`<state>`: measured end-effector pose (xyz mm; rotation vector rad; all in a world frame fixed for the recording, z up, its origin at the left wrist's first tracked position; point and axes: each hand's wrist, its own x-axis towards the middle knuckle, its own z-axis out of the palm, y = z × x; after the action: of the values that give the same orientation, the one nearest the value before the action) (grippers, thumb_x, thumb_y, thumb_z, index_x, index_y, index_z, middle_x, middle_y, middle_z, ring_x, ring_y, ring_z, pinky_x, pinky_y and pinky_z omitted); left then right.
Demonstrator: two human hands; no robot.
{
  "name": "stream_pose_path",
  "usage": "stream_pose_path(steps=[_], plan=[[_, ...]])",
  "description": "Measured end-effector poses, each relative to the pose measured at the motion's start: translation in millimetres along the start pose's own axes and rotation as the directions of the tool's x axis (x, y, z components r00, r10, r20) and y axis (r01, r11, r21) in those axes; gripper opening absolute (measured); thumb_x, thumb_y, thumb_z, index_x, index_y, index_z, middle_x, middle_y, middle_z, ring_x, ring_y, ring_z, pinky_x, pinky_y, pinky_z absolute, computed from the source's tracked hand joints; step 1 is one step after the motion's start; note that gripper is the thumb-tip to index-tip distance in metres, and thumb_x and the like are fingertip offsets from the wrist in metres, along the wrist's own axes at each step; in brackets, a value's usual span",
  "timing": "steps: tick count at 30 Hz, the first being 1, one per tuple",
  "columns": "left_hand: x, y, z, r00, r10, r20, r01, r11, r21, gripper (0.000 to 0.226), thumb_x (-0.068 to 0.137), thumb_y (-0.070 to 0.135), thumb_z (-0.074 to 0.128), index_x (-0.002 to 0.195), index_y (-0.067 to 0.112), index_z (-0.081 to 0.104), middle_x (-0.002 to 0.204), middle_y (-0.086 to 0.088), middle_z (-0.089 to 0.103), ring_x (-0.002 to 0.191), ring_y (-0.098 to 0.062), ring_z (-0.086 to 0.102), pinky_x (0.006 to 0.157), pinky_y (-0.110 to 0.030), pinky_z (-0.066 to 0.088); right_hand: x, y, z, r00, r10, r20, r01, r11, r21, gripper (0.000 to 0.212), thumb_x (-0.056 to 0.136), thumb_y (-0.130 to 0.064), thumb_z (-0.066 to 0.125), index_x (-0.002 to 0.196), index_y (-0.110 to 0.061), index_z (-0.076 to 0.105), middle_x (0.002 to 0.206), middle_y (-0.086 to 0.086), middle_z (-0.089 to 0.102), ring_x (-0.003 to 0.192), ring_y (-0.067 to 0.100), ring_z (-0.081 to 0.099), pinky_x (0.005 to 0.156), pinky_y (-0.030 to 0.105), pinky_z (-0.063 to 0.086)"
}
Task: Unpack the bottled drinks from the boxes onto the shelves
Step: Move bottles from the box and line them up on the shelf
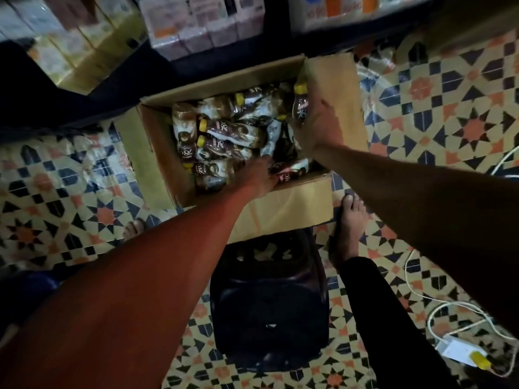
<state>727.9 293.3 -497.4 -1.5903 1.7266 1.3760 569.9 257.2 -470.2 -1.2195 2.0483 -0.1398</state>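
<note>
1. Unpacking is in full swing. The right hand [317, 127] is wrapped around a yellow-capped brown bottle [301, 108] and holds it up over the right edge of the cardboard box [280, 211], cap pointing far.
2. The left hand [259, 176] is down inside the box at its near side, fingertips buried among the loose bottles [222, 136]. It lies over 1 bottle by the near wall, but I cannot tell whether the fingers have closed on it.
3. The step in hand, as I read it, is picking bottles out, 1 per hand, ahead of a lift to the shelving.
4. The box stands open on the patterned tile floor [449, 108], flaps folded out. Inside is a jumble of the same drink, lying on their sides and piled on each other. Plenty are left, so the job looks far from done.
5. The shelves [118, 88] run along the far side, dark-framed, carrying wrapped cartons [193, 26] and yellowish packs [84, 43], all too blurred to read.
6. The next move calls for a sure left-hand grip, then lifting both bottles clear of the box walls and the right flap. After that comes a reach far for shelf space, though no free spot is in view.
7. On the near side, a dark plastic stool [269, 299] sits right against the box. A bare foot [351, 220] is just beside it, and a white cable with its charger [455, 350] lies near right.
</note>
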Motion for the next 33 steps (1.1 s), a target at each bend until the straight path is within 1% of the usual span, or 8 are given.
stream_pose_path(steps=[4, 8, 12, 16, 19, 24, 29, 33], plan=[[5.4, -3.1, 2.7, 1.0, -0.002, 0.018, 0.002, 1.0, -0.005, 0.056, 0.091, 0.016, 0.068, 0.143, 0.015, 0.048, 0.145, -0.017, 0.046, 0.128, -0.031, 0.051, 0.102, -0.029, 0.041, 26.6, -6.9, -7.4, 0.992, 0.059, 0.11, -0.042, 0.988, -0.147, 0.087, 0.095, -0.028, 0.067, 0.161, -0.033, 0.01, 0.126, 0.016, 0.058, 0.107, 0.031, 0.061, 0.077, 0.033, 0.044], [-0.5, -4.3, -2.7, 0.998, 0.061, -0.022, -0.063, 0.993, -0.096, 0.043, 0.092, 0.015, 0.066, 0.133, 0.011, 0.056, 0.128, -0.013, 0.06, 0.112, -0.026, 0.06, 0.084, -0.022, 0.043, 36.4, -11.7, -8.5, 0.999, -0.016, 0.03, 0.023, 0.974, -0.224, 0.047, 0.1, -0.025, 0.057, 0.144, -0.027, 0.04, 0.119, 0.012, 0.059, 0.103, 0.032, 0.063, 0.073, 0.038, 0.049], [-12.1, 6.2, -17.8, 0.969, 0.155, -0.194, -0.19, 0.965, -0.18, 0.03, 0.093, 0.02, 0.064, 0.121, 0.012, 0.06, 0.108, -0.004, 0.058, 0.097, -0.021, 0.057, 0.079, -0.028, 0.046, 33.3, -2.8, -6.9, 0.984, -0.16, 0.078, 0.163, 0.986, -0.037, 0.045, 0.091, -0.009, 0.065, 0.129, -0.025, 0.047, 0.134, 0.015, 0.045, 0.114, 0.031, 0.054, 0.082, 0.034, 0.055], [-13.8, 11.1, -26.3, 0.936, 0.22, -0.273, -0.279, 0.94, -0.199, 0.018, 0.099, 0.025, 0.056, 0.107, 0.009, 0.056, 0.094, -0.008, 0.063, 0.081, -0.021, 0.061, 0.068, -0.035, 0.052, 20.8, 6.2, 1.7, 0.962, -0.21, 0.172, 0.182, 0.969, 0.165, 0.041, 0.093, 0.001, 0.057, 0.127, -0.018, 0.044, 0.105, 0.008, 0.059, 0.084, 0.025, 0.064, 0.051, 0.015, 0.047], [-8.7, 11.4, -31.0, 0.911, 0.128, -0.393, -0.242, 0.935, -0.258, 0.027, 0.101, 0.037, 0.055, 0.09, 0.013, 0.049, 0.07, 0.006, 0.05, 0.06, -0.006, 0.05, 0.053, -0.019, 0.039, 13.7, 15.3, 6.2, 0.961, -0.164, 0.223, 0.116, 0.97, 0.213, 0.049, 0.094, 0.0, 0.058, 0.137, -0.017, 0.043, 0.113, 0.007, 0.062, 0.094, 0.021, 0.063, 0.071, 0.026, 0.058], [14.8, 12.9, -35.3, 0.922, -0.122, -0.366, -0.103, 0.837, -0.537, 0.04, 0.1, 0.052, 0.047, 0.107, 0.012, 0.051, 0.092, 0.002, 0.054, 0.08, -0.012, 0.053, 0.062, -0.024, 0.039, 14.2, 33.6, 22.2, 0.967, -0.033, 0.253, -0.036, 0.963, 0.266, 0.034, 0.096, -0.012, 0.061, 0.13, -0.015, 0.058, 0.108, 0.002, 0.064, 0.102, 0.018, 0.062, 0.092, 0.035, 0.053], [34.3, 25.4, -35.9, 0.965, -0.168, -0.202, 0.007, 0.785, -0.62, 0.057, 0.102, 0.049, 0.045, 0.141, 0.007, 0.04, 0.115, 0.008, 0.045, 0.105, -0.012, 0.047, 0.084, -0.027, 0.039, 14.4, 26.2, 27.0, 0.958, 0.007, 0.288, -0.13, 0.902, 0.411, 0.023, 0.104, -0.027, 0.051, 0.124, -0.021, 0.061, 0.099, 0.003, 0.063, 0.085, 0.013, 0.061, 0.075, 0.027, 0.056], [35.4, 18.8, -34.3, 0.987, -0.1, -0.13, 0.008, 0.819, -0.574, 0.045, 0.098, 0.048, 0.054, 0.132, 0.018, 0.056, 0.129, 0.001, 0.061, 0.118, -0.019, 0.056, 0.098, -0.035, 0.044, 10.1, 7.7, 19.9, 0.913, 0.179, 0.367, -0.378, 0.712, 0.592, 0.022, 0.109, -0.029, 0.041, 0.109, -0.025, 0.063, 0.092, -0.003, 0.068, 0.079, 0.01, 0.064, 0.068, 0.024, 0.055]])
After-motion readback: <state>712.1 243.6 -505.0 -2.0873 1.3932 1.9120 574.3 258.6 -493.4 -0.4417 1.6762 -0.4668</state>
